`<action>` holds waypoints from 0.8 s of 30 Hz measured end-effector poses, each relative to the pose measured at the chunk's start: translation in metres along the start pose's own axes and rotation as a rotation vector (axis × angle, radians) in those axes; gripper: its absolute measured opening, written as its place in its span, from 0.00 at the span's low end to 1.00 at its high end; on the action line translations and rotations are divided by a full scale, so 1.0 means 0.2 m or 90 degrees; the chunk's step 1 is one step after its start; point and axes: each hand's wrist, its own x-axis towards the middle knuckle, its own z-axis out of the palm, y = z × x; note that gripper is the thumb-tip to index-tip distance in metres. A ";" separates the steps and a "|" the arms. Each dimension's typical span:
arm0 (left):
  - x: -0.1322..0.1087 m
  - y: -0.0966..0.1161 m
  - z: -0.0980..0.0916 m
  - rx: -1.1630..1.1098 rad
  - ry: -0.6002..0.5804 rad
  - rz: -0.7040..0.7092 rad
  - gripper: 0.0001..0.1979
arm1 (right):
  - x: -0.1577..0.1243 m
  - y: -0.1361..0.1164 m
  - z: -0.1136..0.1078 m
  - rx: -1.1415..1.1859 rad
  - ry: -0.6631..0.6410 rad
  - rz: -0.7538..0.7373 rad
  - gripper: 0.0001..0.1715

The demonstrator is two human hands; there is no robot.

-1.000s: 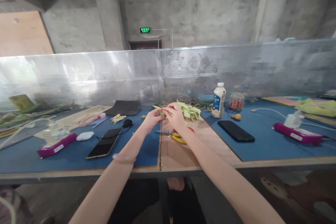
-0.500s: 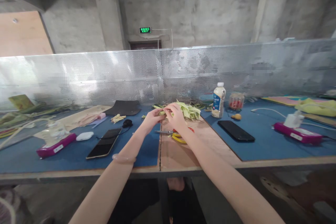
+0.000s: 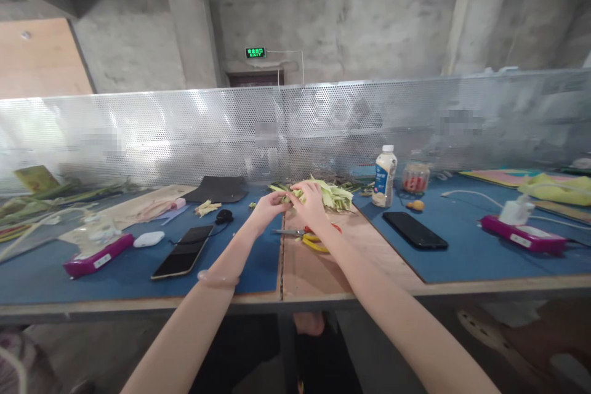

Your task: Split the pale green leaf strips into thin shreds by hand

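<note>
Both my hands meet at the far middle of the table over a pile of pale green leaf strips (image 3: 335,196). My left hand (image 3: 266,207) pinches the near end of a strip. My right hand (image 3: 310,203) is closed around the same strip beside it. Just below my right wrist lie scissors (image 3: 308,237) with yellow and red handles on the bare wooden board (image 3: 318,265). A pale bangle sits on my left forearm.
A black phone (image 3: 183,251), white earbud case (image 3: 148,239) and magenta box (image 3: 95,256) lie left on the blue mat. At right are a second phone (image 3: 414,229), a white bottle (image 3: 385,176), a jar (image 3: 415,178) and another magenta box (image 3: 524,232). A perforated metal screen (image 3: 184,135) backs the table.
Almost nothing has moved; my fingers have shifted slightly on the strip, staying at the same spot by the pile.
</note>
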 end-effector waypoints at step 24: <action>0.00 0.01 0.01 -0.013 0.023 -0.026 0.31 | 0.00 0.01 -0.01 0.017 0.009 -0.003 0.09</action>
